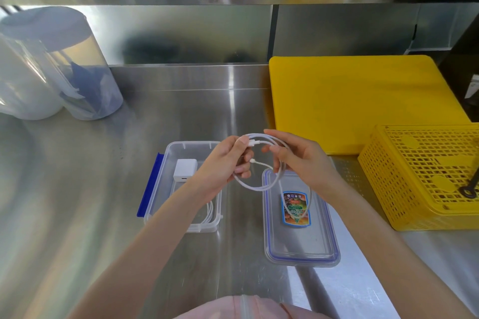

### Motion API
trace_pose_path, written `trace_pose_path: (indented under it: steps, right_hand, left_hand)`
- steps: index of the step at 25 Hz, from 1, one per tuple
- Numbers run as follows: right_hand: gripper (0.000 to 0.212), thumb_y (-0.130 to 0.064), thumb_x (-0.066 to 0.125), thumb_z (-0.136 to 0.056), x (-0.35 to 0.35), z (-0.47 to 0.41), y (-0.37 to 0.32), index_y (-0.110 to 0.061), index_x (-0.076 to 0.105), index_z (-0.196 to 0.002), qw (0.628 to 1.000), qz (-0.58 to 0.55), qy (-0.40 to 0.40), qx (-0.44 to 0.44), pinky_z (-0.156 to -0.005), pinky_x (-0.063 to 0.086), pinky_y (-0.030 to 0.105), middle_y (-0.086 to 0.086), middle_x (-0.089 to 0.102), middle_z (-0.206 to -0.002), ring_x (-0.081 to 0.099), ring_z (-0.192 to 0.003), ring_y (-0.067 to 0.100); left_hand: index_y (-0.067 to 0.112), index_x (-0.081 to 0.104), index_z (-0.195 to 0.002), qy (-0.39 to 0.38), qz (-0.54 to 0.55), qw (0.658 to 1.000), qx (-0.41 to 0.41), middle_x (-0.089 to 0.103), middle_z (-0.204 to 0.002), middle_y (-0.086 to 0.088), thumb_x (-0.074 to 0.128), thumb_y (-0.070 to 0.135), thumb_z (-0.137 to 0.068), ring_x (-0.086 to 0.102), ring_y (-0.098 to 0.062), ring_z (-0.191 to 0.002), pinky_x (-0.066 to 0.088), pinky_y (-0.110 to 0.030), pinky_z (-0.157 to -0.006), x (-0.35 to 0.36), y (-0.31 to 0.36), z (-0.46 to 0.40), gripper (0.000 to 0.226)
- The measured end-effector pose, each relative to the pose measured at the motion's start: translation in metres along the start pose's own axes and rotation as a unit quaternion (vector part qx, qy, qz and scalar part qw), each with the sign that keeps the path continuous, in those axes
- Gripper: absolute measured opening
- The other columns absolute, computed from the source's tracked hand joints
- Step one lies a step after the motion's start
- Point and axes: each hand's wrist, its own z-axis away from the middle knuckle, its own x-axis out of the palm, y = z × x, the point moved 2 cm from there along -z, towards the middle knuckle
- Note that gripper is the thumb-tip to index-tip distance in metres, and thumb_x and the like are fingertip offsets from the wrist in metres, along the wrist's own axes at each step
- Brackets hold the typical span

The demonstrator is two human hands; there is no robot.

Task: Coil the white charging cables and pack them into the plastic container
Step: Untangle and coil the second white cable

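Both forearms are raised from the bottom edge & angled inward, hands brought close together at centre. Left hand (228,160) is turned palm-right, thumb on top, fingers curled; a cable (255,186) loop is pinched. Right hand (298,158) is held opposite, thumb & fingers curled round same loop.

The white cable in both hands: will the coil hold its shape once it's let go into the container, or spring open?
The white cable probably springs open: its loops look loose and untied, kept together only by the left hand and right hand. It looks floppy, since one strand droops toward the lid. The container walls may hold it.
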Motion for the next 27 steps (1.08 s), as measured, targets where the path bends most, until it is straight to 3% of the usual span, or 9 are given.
trace_pose_path:
  steps: [4,8,11,17,20,23,25,27]
  right_hand:
    - [0.029,-0.004,0.046,-0.090,-0.005,0.000,0.001,-0.022,0.058,-0.109,0.997,0.073,-0.004,-0.024,-0.053,0.047,0.012,-0.011,0.065,-0.071,0.052,-0.050,0.002]
    - [0.030,-0.007,0.046,-0.090,-0.002,0.000,0.003,-0.030,0.056,-0.105,0.990,0.129,-0.039,-0.043,-0.054,0.045,0.009,-0.022,0.063,-0.058,0.055,-0.053,0.000]
    - [0.026,-0.010,0.045,-0.091,0.000,-0.003,0.004,-0.030,0.057,-0.103,0.992,0.109,-0.034,-0.050,-0.059,0.048,0.011,-0.014,0.063,-0.072,0.058,-0.058,0.001]
    - [0.025,-0.015,0.044,-0.092,-0.009,-0.001,0.024,-0.035,0.058,-0.091,0.998,0.064,-0.014,0.002,-0.063,0.053,0.014,-0.010,0.067,-0.071,0.066,-0.065,0.004]
    - [0.026,-0.014,0.044,-0.092,-0.015,0.002,0.053,-0.032,0.060,-0.083,0.984,0.169,-0.007,0.064,-0.072,0.053,0.016,-0.015,0.064,-0.072,0.062,-0.068,-0.003]
    - [0.021,-0.023,0.044,-0.092,-0.016,0.006,0.082,-0.025,0.064,-0.090,0.955,0.270,0.011,0.123,-0.058,0.045,0.011,-0.008,0.063,-0.078,0.054,-0.070,0.002]
    - [0.019,-0.025,0.046,-0.091,-0.016,0.007,0.095,-0.022,0.065,-0.090,0.945,0.291,0.029,0.144,-0.058,0.045,0.021,0.005,0.066,-0.080,0.059,-0.071,0.015]
    - [0.016,-0.023,0.047,-0.091,-0.016,0.007,0.103,-0.022,0.063,-0.092,0.952,0.253,0.057,0.162,-0.058,0.045,0.020,0.002,0.063,-0.079,0.059,-0.068,0.011]
  left_hand:
    - [0.011,0.055,-0.087,-0.052,-0.023,0.997,-0.052,0.056,-0.054,0.005,0.039,0.020,-0.095,0.044,-0.008,-0.042,0.045,-0.020,-0.048,-0.004,0.000,0.002,0.019]
    - [0.013,0.061,-0.080,-0.108,-0.020,0.990,-0.091,0.042,-0.047,0.008,0.035,0.029,-0.096,0.032,-0.005,-0.039,0.034,-0.016,-0.042,-0.002,0.002,0.003,0.035]
    - [0.014,0.049,-0.071,-0.083,-0.023,0.994,-0.062,0.028,-0.043,0.013,0.031,0.029,-0.097,0.021,-0.002,-0.035,0.019,-0.015,-0.039,0.001,0.003,0.001,0.035]
    - [0.017,0.043,-0.068,-0.018,0.041,0.999,-0.021,0.025,-0.043,0.013,0.031,0.032,-0.097,0.021,-0.001,-0.033,0.019,-0.012,-0.035,-0.009,0.010,-0.002,0.035]
    - [0.018,0.044,-0.067,0.004,0.055,0.998,-0.011,0.025,-0.043,0.013,0.033,0.036,-0.095,0.021,-0.001,-0.033,0.019,-0.013,-0.036,-0.016,0.015,-0.003,0.035]
    - [0.018,0.044,-0.067,0.014,0.084,0.996,0.001,0.026,-0.041,0.013,0.035,0.037,-0.094,0.022,0.000,-0.032,0.023,-0.012,-0.033,-0.020,0.018,-0.003,0.034]
    - [0.018,0.043,-0.067,0.024,0.106,0.994,0.005,0.027,-0.040,0.012,0.035,0.036,-0.094,0.023,0.000,-0.030,0.024,-0.012,-0.032,-0.024,0.020,-0.003,0.034]
    - [0.018,0.043,-0.066,0.030,0.127,0.991,-0.006,0.027,-0.039,0.012,0.034,0.037,-0.095,0.022,0.000,-0.028,0.023,-0.011,-0.030,-0.027,0.020,-0.003,0.035]
